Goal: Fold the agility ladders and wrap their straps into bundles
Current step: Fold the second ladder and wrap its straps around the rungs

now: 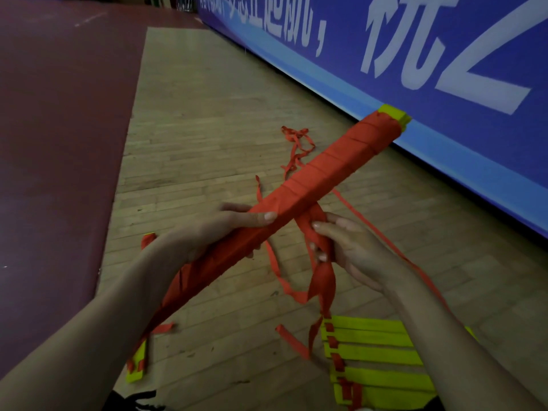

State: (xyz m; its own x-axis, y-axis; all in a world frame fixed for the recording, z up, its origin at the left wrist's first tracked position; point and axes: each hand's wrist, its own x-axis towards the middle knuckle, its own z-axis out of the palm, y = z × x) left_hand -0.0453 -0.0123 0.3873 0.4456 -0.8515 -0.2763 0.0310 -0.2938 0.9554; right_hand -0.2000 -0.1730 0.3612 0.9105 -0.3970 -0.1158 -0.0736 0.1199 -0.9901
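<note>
1. Two bare forearms reach in from the bottom edge. Under the right one a second agility ladder [376, 351] lies on the wooden floor [207, 129], its yellow rungs stacked flat side by side with red webbing along their left ends.
2. The left hand [225, 229] grips the folded ladder bundle [326, 167] below its middle, with the thumb laid over the top and the fingers [234, 207] curled round the far side.
3. That bundle is held in the air, slanting from lower left to upper right. Red strap is wound round most of its length. Yellow rung ends [394, 114] poke out at the upper tip, in front of the blue banner [444, 54], and yellow also shows at the lower end beside the left forearm.
4. The right hand [353, 250] is just beside the bundle on its right. Its fingers [326, 225] are closed round a gathered loose strap [321, 280], which comes from under the bundle and hangs down towards the ladder on the floor.
5. A thin strap runs from the bundle past the right wrist. Where it ends cannot be told.
6. A strap tangle [296, 143] lies on the floor beyond the bundle.
7. A dark red mat [59, 114] covers the floor on the left.
</note>
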